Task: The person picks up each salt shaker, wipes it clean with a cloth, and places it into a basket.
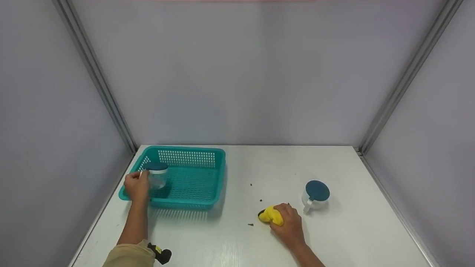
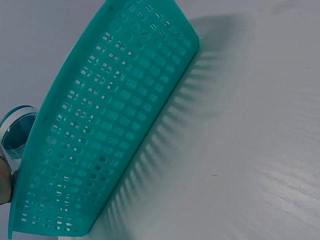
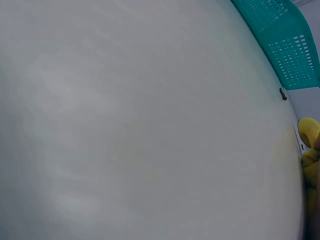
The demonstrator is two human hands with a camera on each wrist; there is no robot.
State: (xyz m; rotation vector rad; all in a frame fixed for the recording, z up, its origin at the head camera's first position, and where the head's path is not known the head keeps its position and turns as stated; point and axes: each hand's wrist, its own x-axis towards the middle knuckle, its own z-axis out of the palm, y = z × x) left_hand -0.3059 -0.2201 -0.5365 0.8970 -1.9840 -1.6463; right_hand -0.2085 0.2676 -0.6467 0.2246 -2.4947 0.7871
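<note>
Broadly, a white table (image 1: 356,237) bears a teal basket (image 1: 185,203) toward its left. Within the basket's left side, the left hand (image 1: 136,184) pinches a clear, blue-lidded cup (image 1: 157,181); I cannot tell whether its base touches down. Near a white, blue-lidded mug (image 1: 317,191), the right hand (image 1: 290,224) grips a yellow cloth (image 1: 272,216) on the table, dark specks (image 1: 261,200) close by.

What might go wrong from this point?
The right hand, gripping a yellow cloth, could bump the nearby blue-lidded mug. The cloth might smear the dark specks rather than lift them. The left hand could tip the clear lidded cup against the teal basket.
</note>
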